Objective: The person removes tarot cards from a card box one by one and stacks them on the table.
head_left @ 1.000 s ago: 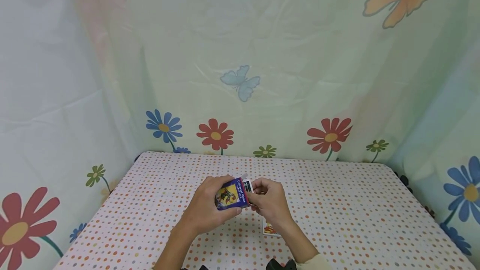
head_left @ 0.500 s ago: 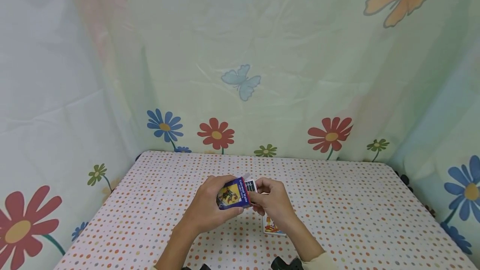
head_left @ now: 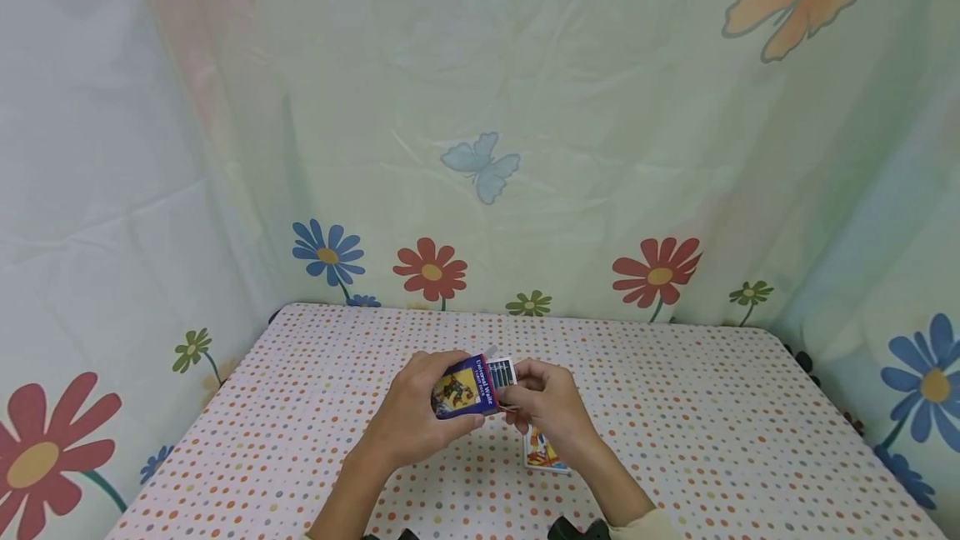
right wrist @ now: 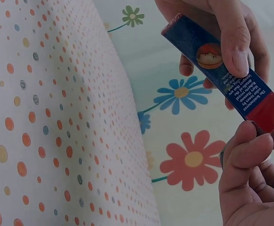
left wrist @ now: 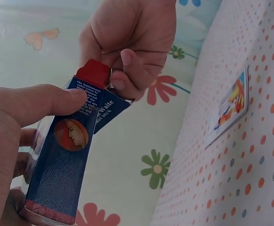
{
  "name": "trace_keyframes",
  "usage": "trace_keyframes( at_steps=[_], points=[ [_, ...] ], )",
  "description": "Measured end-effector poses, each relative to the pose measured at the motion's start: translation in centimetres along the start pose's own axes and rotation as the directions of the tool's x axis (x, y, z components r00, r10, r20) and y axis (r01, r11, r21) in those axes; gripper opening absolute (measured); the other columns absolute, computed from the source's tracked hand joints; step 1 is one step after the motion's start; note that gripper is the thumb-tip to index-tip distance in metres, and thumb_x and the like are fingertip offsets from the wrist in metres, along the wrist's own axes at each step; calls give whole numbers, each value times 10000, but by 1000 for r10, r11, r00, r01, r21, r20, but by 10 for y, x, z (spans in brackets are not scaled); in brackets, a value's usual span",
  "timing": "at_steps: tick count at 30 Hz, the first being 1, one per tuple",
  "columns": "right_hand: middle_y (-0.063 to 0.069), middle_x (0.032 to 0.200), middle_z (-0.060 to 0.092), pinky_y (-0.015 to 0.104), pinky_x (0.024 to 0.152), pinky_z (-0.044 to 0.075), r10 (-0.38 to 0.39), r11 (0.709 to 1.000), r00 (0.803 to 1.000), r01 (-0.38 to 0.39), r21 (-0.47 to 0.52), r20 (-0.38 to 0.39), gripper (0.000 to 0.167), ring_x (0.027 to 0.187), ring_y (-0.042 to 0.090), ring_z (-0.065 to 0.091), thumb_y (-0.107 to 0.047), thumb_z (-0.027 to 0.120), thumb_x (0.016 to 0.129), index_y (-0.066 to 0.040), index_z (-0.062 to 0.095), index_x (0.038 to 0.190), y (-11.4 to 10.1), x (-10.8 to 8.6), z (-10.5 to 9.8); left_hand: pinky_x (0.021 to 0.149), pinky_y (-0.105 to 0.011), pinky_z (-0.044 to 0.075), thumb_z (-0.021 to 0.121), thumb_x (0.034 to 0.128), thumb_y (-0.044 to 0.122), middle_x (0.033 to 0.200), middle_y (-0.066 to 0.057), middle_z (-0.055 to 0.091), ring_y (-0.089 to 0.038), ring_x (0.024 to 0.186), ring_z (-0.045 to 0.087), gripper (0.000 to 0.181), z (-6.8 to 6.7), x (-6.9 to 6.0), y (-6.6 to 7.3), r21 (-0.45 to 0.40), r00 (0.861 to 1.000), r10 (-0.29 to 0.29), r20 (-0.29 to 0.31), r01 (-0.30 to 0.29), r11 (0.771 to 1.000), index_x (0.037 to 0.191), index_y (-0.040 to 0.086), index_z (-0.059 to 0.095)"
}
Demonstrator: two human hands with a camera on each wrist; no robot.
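Observation:
My left hand (head_left: 416,411) grips a dark blue tarot card box (head_left: 461,390) by its sides, tilted above the table. The box's red flap (left wrist: 92,73) stands folded out at the open end in the left wrist view. From that end pokes a white-edged card (head_left: 501,372) with dark stripes. At the opening, my right hand (head_left: 551,407) pinches its edge between thumb and fingers. How many cards are in the grip cannot be seen. Beneath the right wrist lies a colourful picture card or small stack (head_left: 543,450), partly covered by it.
A white table (head_left: 675,440) with coloured dots spreads around the hands. Behind it and at both sides hangs a pale curtain (head_left: 360,107) printed with flowers and butterflies. Dark objects (head_left: 577,528) show at the bottom edge near the wrists.
The right hand has shifted slightly right, away from the box, and more of the striped card shows at the opening. The left hand with the box has stayed nearly still.

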State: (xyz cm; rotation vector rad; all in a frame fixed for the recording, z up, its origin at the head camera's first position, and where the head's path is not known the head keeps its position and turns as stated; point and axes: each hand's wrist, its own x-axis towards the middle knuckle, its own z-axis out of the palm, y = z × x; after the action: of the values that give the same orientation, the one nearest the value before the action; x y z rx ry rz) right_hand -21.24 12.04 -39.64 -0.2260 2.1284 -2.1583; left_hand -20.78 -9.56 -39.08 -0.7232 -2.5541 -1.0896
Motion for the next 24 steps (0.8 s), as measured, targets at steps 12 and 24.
trace_keyframes(
  at_steps=[12, 24],
  points=[
    [100, 759, 649, 224, 505, 489, 7, 1000, 1000, -7, 12, -14, 274, 577, 151, 603, -20, 693, 899, 107, 607, 1126, 1, -2, -7, 800, -263, 518, 895, 745, 364, 1238, 95, 622, -69, 984, 508, 726, 0, 0, 1, 2, 1000, 9, 3, -9, 1000, 1384, 207, 587],
    [109, 720, 627, 236, 475, 460, 32, 999, 986, -31, 9, -163, 383, 554, 171, 581, 33, 719, 861, 25, 585, 1220, 5, 0, -14, 817, -275, 526, 889, 750, 379, 1253, 90, 620, -75, 1005, 518, 720, 0, 0, 2, 6, 1000, -13, 3, 13, 1000, 1386, 250, 576]
  ],
)
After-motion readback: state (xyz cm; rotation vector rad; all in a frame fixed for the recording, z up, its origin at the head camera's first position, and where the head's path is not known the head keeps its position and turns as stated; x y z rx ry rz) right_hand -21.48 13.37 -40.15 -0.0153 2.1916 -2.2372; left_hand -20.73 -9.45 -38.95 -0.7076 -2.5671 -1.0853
